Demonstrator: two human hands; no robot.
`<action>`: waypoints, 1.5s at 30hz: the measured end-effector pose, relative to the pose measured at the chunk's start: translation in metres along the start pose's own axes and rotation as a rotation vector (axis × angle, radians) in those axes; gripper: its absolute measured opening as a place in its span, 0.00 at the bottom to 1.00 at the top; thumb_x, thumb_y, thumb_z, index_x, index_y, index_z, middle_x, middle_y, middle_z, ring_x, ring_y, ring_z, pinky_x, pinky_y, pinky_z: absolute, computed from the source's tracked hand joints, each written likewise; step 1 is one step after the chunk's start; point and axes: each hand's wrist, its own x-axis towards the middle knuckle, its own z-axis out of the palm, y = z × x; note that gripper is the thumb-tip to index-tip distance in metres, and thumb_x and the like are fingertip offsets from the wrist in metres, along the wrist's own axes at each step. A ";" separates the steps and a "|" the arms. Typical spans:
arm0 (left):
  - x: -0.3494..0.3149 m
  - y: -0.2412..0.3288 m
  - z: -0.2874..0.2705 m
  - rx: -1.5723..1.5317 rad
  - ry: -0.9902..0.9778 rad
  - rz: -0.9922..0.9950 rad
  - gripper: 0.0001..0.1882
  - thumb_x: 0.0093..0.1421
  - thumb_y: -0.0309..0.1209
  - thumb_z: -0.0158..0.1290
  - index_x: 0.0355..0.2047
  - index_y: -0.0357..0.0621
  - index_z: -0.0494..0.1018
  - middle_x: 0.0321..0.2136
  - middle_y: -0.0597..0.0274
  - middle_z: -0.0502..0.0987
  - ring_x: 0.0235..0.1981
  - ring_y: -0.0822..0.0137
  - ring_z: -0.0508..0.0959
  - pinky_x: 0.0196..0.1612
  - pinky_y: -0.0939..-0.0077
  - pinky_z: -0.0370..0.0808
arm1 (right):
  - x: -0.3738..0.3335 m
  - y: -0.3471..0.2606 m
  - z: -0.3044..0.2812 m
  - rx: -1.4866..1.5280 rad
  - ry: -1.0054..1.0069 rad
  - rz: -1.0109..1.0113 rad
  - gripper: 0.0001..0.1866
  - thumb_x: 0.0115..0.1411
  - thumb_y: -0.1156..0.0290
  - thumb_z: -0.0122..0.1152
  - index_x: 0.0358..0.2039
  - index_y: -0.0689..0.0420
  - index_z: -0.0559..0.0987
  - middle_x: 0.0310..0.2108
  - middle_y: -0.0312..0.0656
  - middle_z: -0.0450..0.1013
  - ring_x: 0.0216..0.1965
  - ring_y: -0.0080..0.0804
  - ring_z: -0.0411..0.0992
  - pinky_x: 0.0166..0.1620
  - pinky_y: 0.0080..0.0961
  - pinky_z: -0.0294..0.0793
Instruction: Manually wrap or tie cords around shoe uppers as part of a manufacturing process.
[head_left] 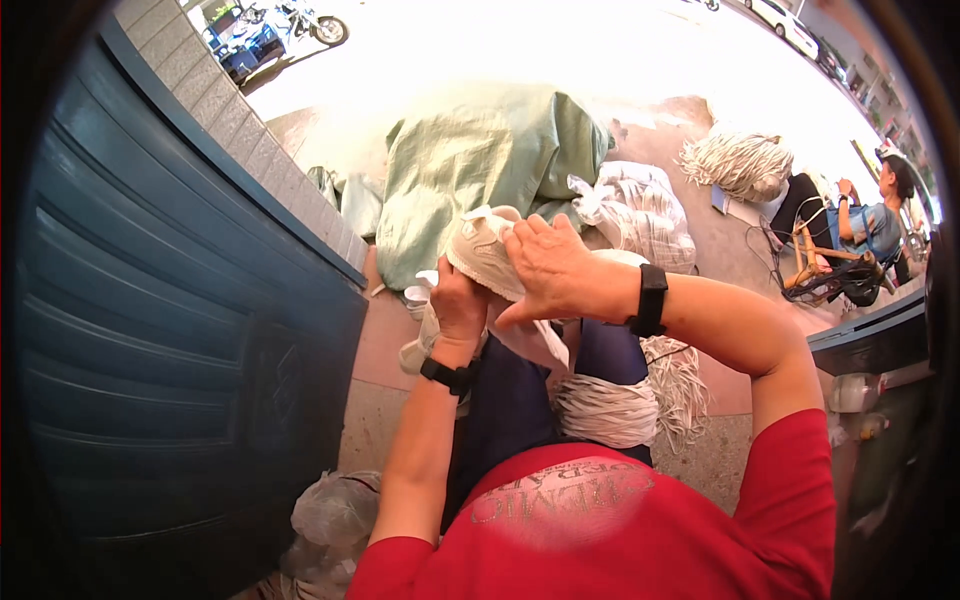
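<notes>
In the head view, a big green sack (pixel 480 165) stands at 12 o'clock from the hands; it bulges, but what is inside it cannot be seen. At 1 o'clock lies a white checked bag (pixel 645 215), knotted at the top, its content hidden too. At 7 o'clock, low beside the blue door (pixel 180 330), there is a clear plastic bag (pixel 335 510), crumpled; I cannot tell what it holds.

The shoe (pixel 485 250), pale beige, is in the middle of the picture, held up above the lap, in front of the green sack. The right hand (pixel 550 270) lies over the shoe from the 3 o'clock side, with fingers stretched and close together, palm pressed on its upper. The left hand (pixel 458 305) holds the shoe from below, at 7 o'clock of it, with fingers curled around; how tight, I cannot tell. Each wrist wears a black band.

A bundle of white laces (pixel 610 410) rests on the lap at 5 o'clock from the hands. Another bundle (pixel 740 160) lies on the ground at 2 o'clock, near a seated person (pixel 870 225).
</notes>
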 end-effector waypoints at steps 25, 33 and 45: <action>0.048 0.018 0.155 -0.432 -1.570 0.456 0.31 0.44 0.23 0.51 0.52 0.51 0.63 0.53 0.52 0.60 0.49 0.49 0.64 0.54 0.64 0.60 | -0.111 0.005 0.034 0.242 0.418 -0.266 0.17 0.47 0.65 0.49 0.35 0.61 0.72 0.32 0.38 0.69 0.44 0.33 0.65 0.44 0.37 0.65; 0.045 -0.023 0.224 -0.260 -1.363 -0.025 0.24 0.53 0.48 0.48 0.15 0.38 0.73 0.13 0.46 0.68 0.20 0.48 0.71 0.28 0.63 0.67 | -0.121 0.040 0.047 0.303 0.513 -0.090 0.15 0.46 0.71 0.53 0.37 0.57 0.73 0.32 0.37 0.69 0.41 0.30 0.67 0.47 0.40 0.68; 0.270 -0.037 -0.046 0.471 -0.459 0.011 0.20 0.55 0.40 0.47 0.21 0.32 0.72 0.16 0.41 0.69 0.20 0.51 0.72 0.28 0.65 0.66 | 0.010 0.123 0.016 -0.113 0.860 -0.419 0.16 0.48 0.71 0.53 0.39 0.50 0.66 0.55 0.43 0.58 0.57 0.39 0.57 0.49 0.34 0.63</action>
